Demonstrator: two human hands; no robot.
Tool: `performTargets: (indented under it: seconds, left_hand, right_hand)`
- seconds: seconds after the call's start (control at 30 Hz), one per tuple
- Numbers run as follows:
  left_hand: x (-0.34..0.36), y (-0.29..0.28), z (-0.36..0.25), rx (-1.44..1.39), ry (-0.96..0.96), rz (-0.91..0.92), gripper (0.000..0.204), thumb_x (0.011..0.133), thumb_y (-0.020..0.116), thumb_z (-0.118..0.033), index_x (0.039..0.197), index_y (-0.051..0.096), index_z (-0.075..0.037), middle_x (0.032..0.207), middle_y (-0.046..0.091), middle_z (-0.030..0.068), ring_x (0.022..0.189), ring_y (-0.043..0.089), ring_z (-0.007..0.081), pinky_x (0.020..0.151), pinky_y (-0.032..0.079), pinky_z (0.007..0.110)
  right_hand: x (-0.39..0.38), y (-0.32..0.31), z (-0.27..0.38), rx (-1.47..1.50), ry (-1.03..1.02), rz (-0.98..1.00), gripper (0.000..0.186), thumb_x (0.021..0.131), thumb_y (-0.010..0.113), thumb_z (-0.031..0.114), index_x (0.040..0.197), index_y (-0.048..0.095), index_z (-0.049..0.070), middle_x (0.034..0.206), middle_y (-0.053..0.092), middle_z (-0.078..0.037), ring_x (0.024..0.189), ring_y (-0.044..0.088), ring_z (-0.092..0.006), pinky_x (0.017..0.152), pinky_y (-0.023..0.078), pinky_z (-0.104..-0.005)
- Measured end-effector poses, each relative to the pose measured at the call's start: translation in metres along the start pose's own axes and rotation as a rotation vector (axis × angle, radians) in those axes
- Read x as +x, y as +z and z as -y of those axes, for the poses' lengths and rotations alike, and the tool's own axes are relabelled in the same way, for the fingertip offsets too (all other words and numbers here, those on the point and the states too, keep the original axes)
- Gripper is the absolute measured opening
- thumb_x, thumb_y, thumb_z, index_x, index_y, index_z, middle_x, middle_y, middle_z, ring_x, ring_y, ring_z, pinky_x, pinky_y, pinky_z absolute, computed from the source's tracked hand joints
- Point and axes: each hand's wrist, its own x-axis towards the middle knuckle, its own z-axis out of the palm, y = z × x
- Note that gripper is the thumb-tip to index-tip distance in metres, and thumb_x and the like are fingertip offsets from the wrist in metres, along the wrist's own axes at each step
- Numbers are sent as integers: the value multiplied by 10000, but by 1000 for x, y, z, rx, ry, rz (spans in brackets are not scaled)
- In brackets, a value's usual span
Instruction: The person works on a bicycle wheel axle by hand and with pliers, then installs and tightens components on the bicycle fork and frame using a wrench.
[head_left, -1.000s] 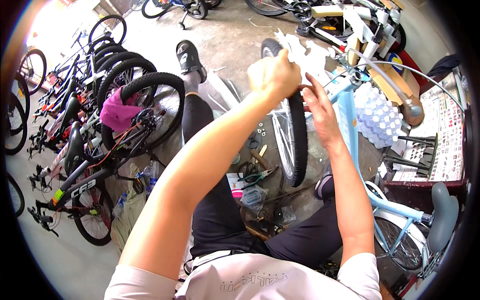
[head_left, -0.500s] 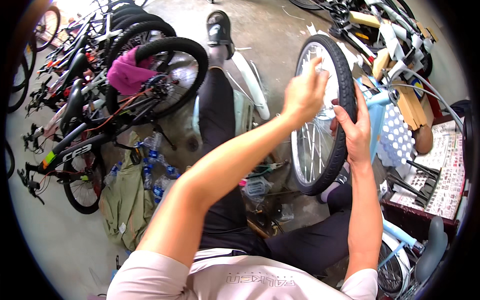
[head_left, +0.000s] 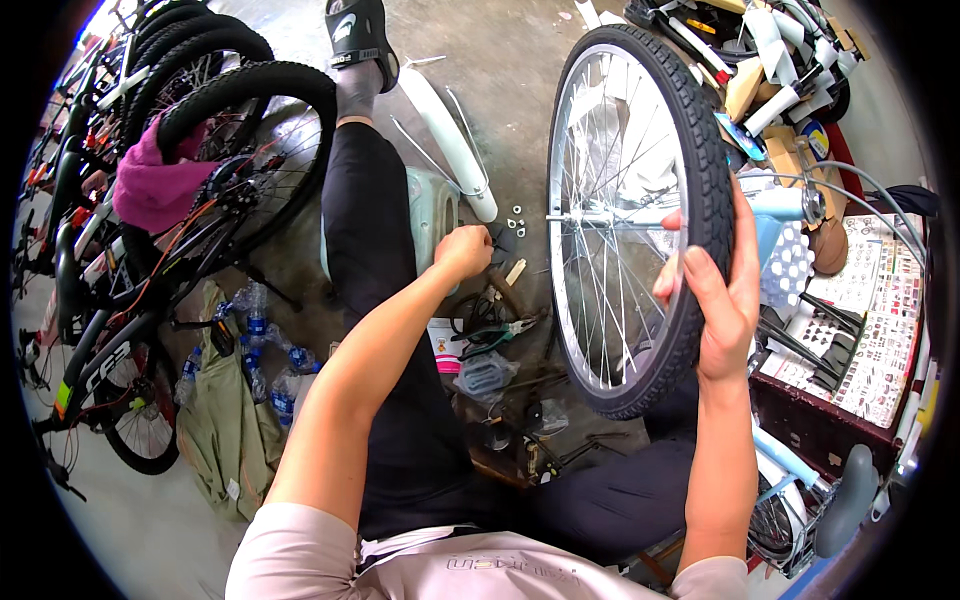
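A bicycle wheel (head_left: 604, 221) spreads toward ten o'clock from the right hand (head_left: 726, 312), whose grip is clasped around the black tire (head_left: 710, 150) near four o'clock; at the wheel's nine o'clock, the left hand (head_left: 466, 251) curls, whether around anything impossible to tell.

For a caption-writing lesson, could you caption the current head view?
Right hand gripping a spoked bicycle wheel around its black tyre; left hand low, near a white mudguard.
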Motion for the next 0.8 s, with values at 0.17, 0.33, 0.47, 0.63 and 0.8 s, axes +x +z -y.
performTargets:
  seconds: [0.17,0.33,0.47,0.63,0.8]
  left_hand:
    - [40,52,-1,70,53,-24,183,880,684,-226,997,714,-88,1056,705,126,1037,672,341,873,548,472]
    - [80,97,-5,2,91,-351,204,840,752,-214,981,673,-91,974,667,128,954,666,360,813,546,491]
    - [102,110,-6,74,125,-438,234,807,786,-225,961,663,-101,950,660,110,924,665,334,779,539,471]
    - [113,121,2,228,217,-375,219,798,788,-240,926,669,-107,936,658,102,897,664,321,763,534,464]
    - [108,125,-8,-102,35,-374,150,841,683,-183,944,712,-78,916,703,139,932,689,334,813,542,448]
  right_hand:
    - [2,-2,-3,45,-3,-10,835,910,641,127,1585,168,-8,1193,590,-225,701,627,-135,679,534,-256]
    - [4,-5,-5,-51,-8,-33,916,911,690,320,1542,164,-83,1185,513,-282,655,595,-169,581,496,-252]
    - [3,-1,1,-43,104,-196,1132,791,823,374,1562,115,-59,1117,546,-308,602,621,-194,505,495,-239]
    - [5,-3,0,-42,119,-212,1054,783,835,393,1490,206,-72,1103,518,-286,586,620,-196,472,486,-226]
    - [7,-7,1,-43,114,-235,1032,785,829,395,1464,229,-98,1111,516,-286,590,623,-199,485,505,-239]
